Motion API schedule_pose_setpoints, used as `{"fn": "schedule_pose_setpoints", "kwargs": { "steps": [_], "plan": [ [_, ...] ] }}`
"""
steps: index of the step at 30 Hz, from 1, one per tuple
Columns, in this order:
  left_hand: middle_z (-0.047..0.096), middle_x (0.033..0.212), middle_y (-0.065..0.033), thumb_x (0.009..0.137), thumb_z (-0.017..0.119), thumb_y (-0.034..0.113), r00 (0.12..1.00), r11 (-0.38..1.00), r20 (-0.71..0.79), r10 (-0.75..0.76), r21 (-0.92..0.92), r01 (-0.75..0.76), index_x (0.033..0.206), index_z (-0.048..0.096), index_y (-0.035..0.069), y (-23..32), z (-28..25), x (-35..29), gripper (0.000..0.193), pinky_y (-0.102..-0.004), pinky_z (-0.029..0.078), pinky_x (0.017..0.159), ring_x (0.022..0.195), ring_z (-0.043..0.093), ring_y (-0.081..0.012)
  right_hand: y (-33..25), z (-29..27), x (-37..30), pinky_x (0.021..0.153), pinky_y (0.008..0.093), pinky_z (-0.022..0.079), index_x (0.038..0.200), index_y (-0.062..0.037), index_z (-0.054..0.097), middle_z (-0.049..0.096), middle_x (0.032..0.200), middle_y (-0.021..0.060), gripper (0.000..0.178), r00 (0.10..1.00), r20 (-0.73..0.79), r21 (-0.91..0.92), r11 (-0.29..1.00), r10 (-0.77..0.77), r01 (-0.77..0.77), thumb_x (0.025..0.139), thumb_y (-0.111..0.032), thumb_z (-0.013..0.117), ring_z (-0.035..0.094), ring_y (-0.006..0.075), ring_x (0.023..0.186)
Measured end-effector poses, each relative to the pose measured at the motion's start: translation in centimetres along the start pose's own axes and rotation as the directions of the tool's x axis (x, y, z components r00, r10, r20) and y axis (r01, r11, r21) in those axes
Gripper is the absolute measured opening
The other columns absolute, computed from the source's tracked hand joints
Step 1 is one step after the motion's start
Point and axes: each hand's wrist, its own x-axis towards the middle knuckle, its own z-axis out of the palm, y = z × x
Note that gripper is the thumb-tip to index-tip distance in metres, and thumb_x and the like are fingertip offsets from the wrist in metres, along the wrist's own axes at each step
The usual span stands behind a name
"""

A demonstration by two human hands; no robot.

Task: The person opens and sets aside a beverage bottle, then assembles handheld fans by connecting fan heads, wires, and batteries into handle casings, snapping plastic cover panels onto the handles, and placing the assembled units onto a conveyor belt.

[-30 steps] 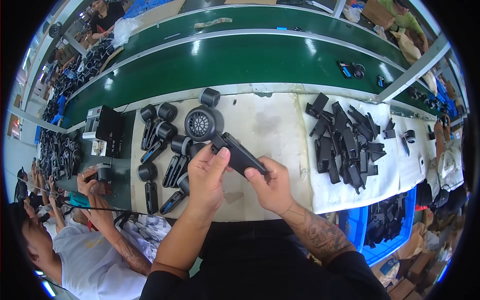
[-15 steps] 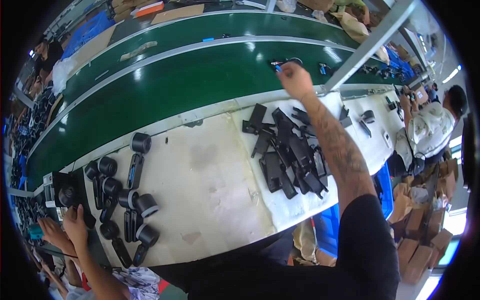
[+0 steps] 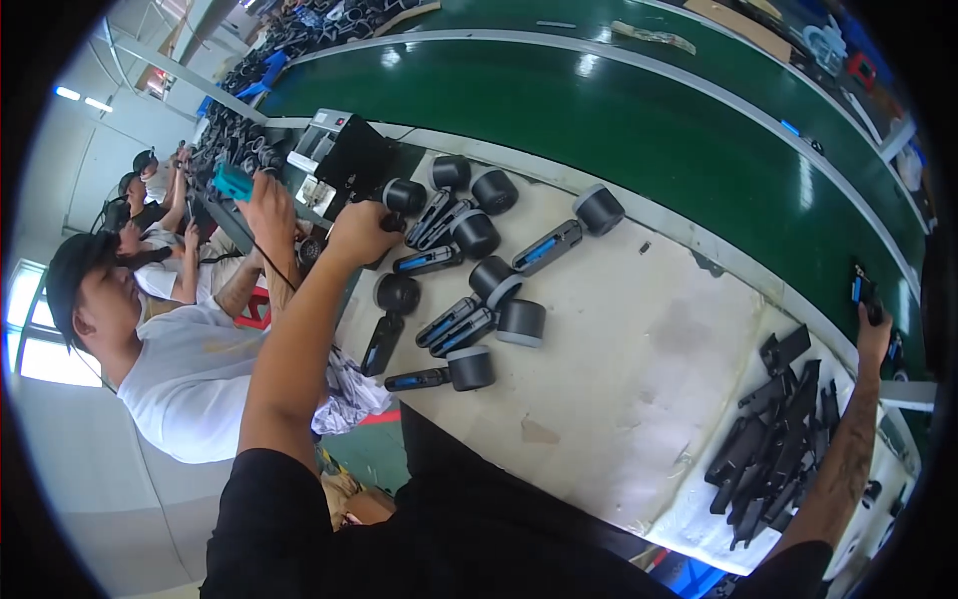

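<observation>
I am closing my left hand [image 3: 357, 232] around a black unit [image 3: 402, 196]; my right hand [image 3: 872, 334] is pinching a small device [image 3: 862, 291] over the belt [image 3: 639, 130].

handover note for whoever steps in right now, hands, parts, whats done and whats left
Left hand: stretched out to the left, closed around a black tool with a round head at the far end of the cluster.
Right hand: stretched right to the green conveyor belt, holding a small dark part at the belt edge.
Bench: the black and grey round-headed tools lie loose in a group on the left; the flat black handle shells are piled on the right.
Done: cannot tell from this view.
Left: many loose tools and a full pile of shells lie on the bench.
</observation>
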Motion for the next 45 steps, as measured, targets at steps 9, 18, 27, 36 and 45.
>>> {"fn": "schedule_pose_setpoints", "kwargs": {
  "steps": [9, 18, 27, 36, 45],
  "plan": [
    [0.071, 0.082, -0.0229, 0.071, 0.079, 0.028, 0.99, 0.998, -0.127, 0.064, -0.005, -0.065, 0.088, 0.076, 0.001, 1.2, 1.5, 0.8, 0.032, -0.0463, 0.056, 0.077, 0.082, 0.07, -0.0405, -12.2, -12.8, -12.0, 0.102, 0.0287, 0.046, 0.143, 0.0058, 0.044, 0.065, 0.129, 0.0133, 0.063, 0.982, -0.145, 0.604, 0.776, -0.118, 0.182, 0.093, -0.01, 0.078, 0.062, 0.0166, 0.117],
    [0.077, 0.101, -0.0134, 0.09, 0.077, 0.029, 0.921, 0.863, -0.382, 0.079, -0.437, -0.255, 0.112, 0.073, -0.001, 4.1, -5.5, -4.5, 0.038, -0.0361, 0.056, 0.083, 0.091, 0.072, -0.0227, -34.8, -23.5, -29.3, 0.098, 0.032, 0.05, 0.133, 0.0044, 0.054, 0.066, 0.123, 0.0124, 0.06, 0.912, 0.014, 0.974, 0.212, -0.409, 0.08, 0.081, -0.007, 0.082, 0.063, 0.0179, 0.111],
    [0.061, 0.14, -0.0242, 0.105, 0.026, 0.066, 0.508, -0.302, 0.119, 0.853, -0.682, 0.666, 0.144, 0.052, 0.002, 28.5, -0.9, -16.0, 0.08, -0.0497, 0.044, 0.109, 0.131, 0.058, -0.0363, -39.9, -22.5, -36.7, 0.099, 0.0327, 0.051, 0.136, 0.0036, 0.05, 0.064, 0.125, 0.0112, 0.057, 0.763, 0.295, 0.949, 0.085, -0.575, -0.303, 0.088, -0.008, 0.079, 0.064, 0.0172, 0.113],
    [0.069, 0.115, -0.0292, 0.11, 0.031, 0.054, 0.762, -0.325, 0.083, 0.642, -0.87, 0.369, 0.127, 0.051, -0.002, 27.0, -4.6, -17.8, 0.063, -0.0373, 0.062, 0.072, 0.083, 0.074, -0.0297, -40.9, -23.0, -36.9, 0.095, 0.0327, 0.055, 0.136, 0.003, 0.047, 0.063, 0.124, 0.0121, 0.057, 0.796, 0.314, 0.949, 0.152, -0.518, -0.276, 0.09, -0.008, 0.08, 0.064, 0.0181, 0.113],
    [0.072, 0.106, -0.0244, 0.108, 0.048, 0.036, 0.791, -0.35, 0.084, 0.605, -0.865, 0.36, 0.114, 0.059, -0.003, 26.4, -6.3, -18.8, 0.04, -0.0325, 0.061, 0.073, 0.079, 0.074, -0.0257, -42.9, -23.3, -37.3, 0.098, 0.033, 0.052, 0.136, 0.0015, 0.048, 0.065, 0.123, 0.0112, 0.059, 0.785, 0.249, 0.968, 0.174, -0.567, -0.181, 0.088, -0.007, 0.081, 0.065, 0.0179, 0.112]
  ]
}}
